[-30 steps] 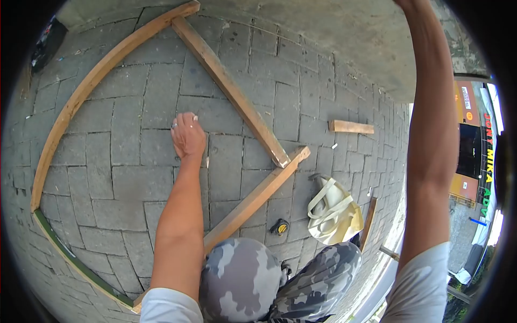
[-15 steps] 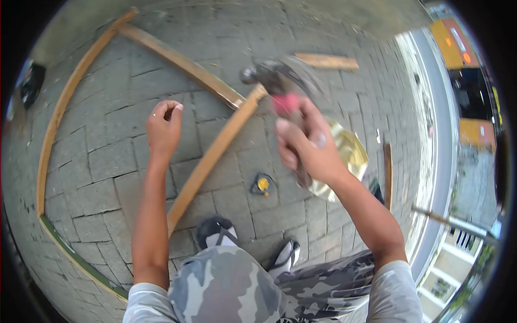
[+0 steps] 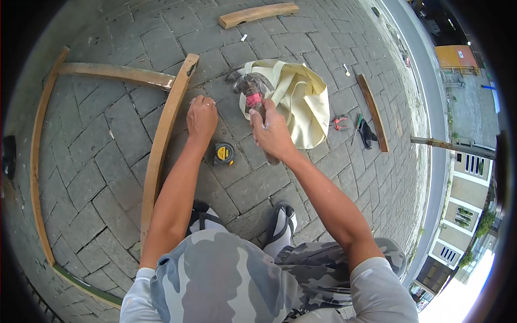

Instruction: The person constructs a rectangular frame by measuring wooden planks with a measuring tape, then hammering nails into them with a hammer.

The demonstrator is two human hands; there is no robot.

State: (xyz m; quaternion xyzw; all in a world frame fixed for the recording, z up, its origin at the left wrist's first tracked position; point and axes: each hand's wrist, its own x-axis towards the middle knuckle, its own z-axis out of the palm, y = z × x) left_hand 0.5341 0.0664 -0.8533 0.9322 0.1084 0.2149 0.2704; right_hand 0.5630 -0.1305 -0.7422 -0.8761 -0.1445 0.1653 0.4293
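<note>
My right hand (image 3: 273,129) grips a claw hammer (image 3: 251,86) by its handle, just below a pink band near the head. The hammer head overlaps the edge of a cream cloth bag (image 3: 309,107) on the paving. My left hand (image 3: 202,118) is closed, fingers curled under, beside the near beam of a wooden frame (image 3: 166,121); what it holds, if anything, is hidden. Between my forearms lies a black and yellow tape measure (image 3: 224,154).
A loose wood piece (image 3: 258,14) lies at the far side, and another wood strip (image 3: 372,113) to the right. Near that strip are red-handled pliers (image 3: 340,123) and a dark item (image 3: 367,134). A road (image 3: 425,70) runs along the right.
My view has turned and shifted right. The hammer has moved from over the beam's end to beside the bag. My left hand has crossed to the beam's right side.
</note>
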